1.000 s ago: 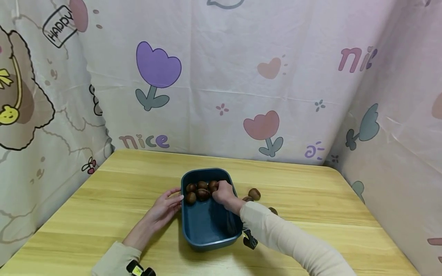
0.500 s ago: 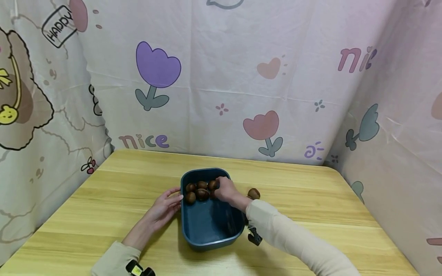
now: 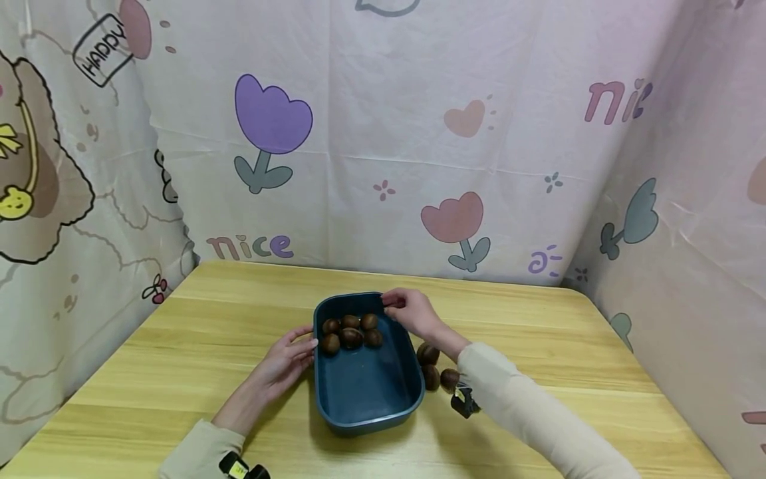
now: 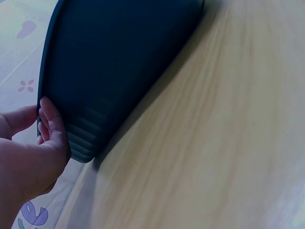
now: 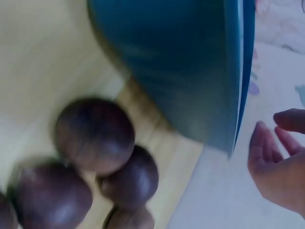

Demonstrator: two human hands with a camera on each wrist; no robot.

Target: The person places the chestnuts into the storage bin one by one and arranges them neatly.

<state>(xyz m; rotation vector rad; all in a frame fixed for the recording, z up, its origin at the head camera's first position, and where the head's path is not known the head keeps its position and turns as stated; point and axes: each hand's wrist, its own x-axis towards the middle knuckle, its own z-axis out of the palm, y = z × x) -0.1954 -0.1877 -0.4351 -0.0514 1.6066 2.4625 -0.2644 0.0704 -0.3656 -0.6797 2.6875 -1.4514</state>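
Note:
A dark blue rectangular plastic box [image 3: 368, 392] stands on the table, with several brown chestnuts [image 3: 351, 338] in two rows at its far end. My left hand [image 3: 286, 362] holds the box's left rim; in the left wrist view, the thumb and curled fingers of that hand [image 4: 35, 155] pinch the wall's edge. Over the far right corner of the box is my right hand [image 3: 413, 313], its fingers loosely bent. The right wrist view has nothing between the thumb and fingers of this hand [image 5: 279, 174], apart from the box wall.
More chestnuts [image 3: 429, 378] lie on the table close to the box's right wall, partly under my right forearm. The wooden table [image 3: 251, 293] ends at a printed cloth backdrop [image 3: 371, 219] behind and at both sides.
My right hand has risen from among the chestnuts and moved to the far right corner. A chestnut it covered now shows at the second row's right end. The left hand stays put.

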